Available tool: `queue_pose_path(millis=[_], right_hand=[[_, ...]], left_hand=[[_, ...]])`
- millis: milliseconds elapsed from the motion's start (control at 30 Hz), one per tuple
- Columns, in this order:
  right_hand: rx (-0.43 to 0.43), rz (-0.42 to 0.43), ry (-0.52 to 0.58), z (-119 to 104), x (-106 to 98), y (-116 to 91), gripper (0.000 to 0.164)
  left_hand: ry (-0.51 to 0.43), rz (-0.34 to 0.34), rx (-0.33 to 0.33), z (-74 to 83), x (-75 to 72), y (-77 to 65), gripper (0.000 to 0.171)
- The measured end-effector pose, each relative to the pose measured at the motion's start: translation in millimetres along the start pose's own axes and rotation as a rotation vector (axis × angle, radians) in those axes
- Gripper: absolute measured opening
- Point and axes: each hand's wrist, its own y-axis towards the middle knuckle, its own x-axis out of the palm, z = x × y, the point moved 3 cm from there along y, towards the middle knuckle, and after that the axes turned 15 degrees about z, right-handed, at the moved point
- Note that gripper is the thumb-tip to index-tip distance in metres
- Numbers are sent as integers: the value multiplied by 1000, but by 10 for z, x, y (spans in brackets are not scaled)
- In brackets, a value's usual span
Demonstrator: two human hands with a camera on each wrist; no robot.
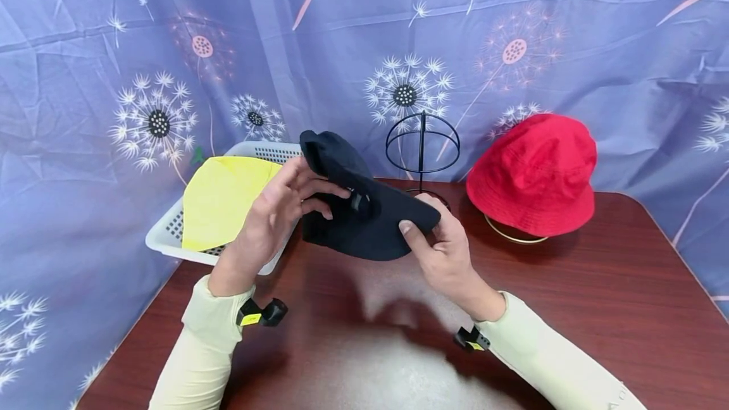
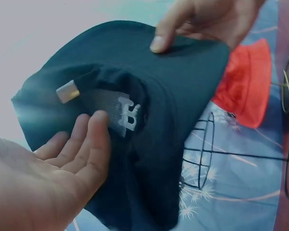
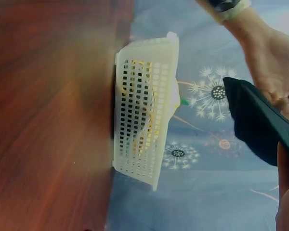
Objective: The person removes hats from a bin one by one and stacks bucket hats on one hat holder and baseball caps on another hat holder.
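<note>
A black bucket hat [image 1: 370, 214] is held up over the table, its inside turned toward the left palm. My right hand [image 1: 450, 258] pinches the brim, thumb on top and fingers beneath. My left hand [image 1: 270, 217] reaches into the crown with relaxed fingers, and the fingertips [image 2: 98, 120] lie against the inner side. In the left wrist view, a small label [image 2: 68, 91] and the pale back of some stitching [image 2: 128, 113] show inside the hat. The right wrist view catches the hat's dark edge, with the left hand behind it.
A white perforated basket [image 1: 165, 239] stands at the left with a yellow hat [image 1: 222, 201] in it. Behind the black hat rises a black wire hat stand [image 1: 422, 150]. A red bucket hat [image 1: 541, 176] sits on a gold-coloured stand [image 1: 515, 239] at the right of the brown table [image 1: 626, 309].
</note>
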Motion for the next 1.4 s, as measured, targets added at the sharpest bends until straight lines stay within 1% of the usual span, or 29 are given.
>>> queue_pose_path(millis=[67,133,200,333,400,467,567,667,933,1067,1200,1300,1400], right_hand=[[51,18,-12,-3,-26,-10,28],[87,27,-18,-5,-46,-16,34],[111,25,-8,1,-61,-18,37],[160,27,-7,8,-76,-39,46],[180,30,-14,11,-74,-52,47],[186,33,-32,9,-66,-62,45],[185,33,-53,21,-61,-77,42],[178,27,-74,31,-61,-84,41],[167,20,-108,48,-75,-71,41],[158,33,-113,64,-100,-45,39],[148,55,-108,74,-138,-7,35],[147,65,-102,78,-164,17,34],[141,75,-100,82,-193,45,31]], left_hand=[[85,2,23,-46,30,3,74],[196,21,54,-97,63,-8,81],[307,47,118,-152,99,-18,82],[537,122,247,-226,204,-49,76],[608,159,296,-255,260,-65,68],[645,192,310,-282,316,-82,58],[663,244,300,-323,383,-104,47],[658,282,291,-360,429,-119,43],[620,299,273,-430,475,-126,38],[595,315,296,-437,461,-115,31],[537,326,330,-432,418,-88,23],[505,353,332,-423,366,-70,21],[490,395,322,-408,310,-59,19]])
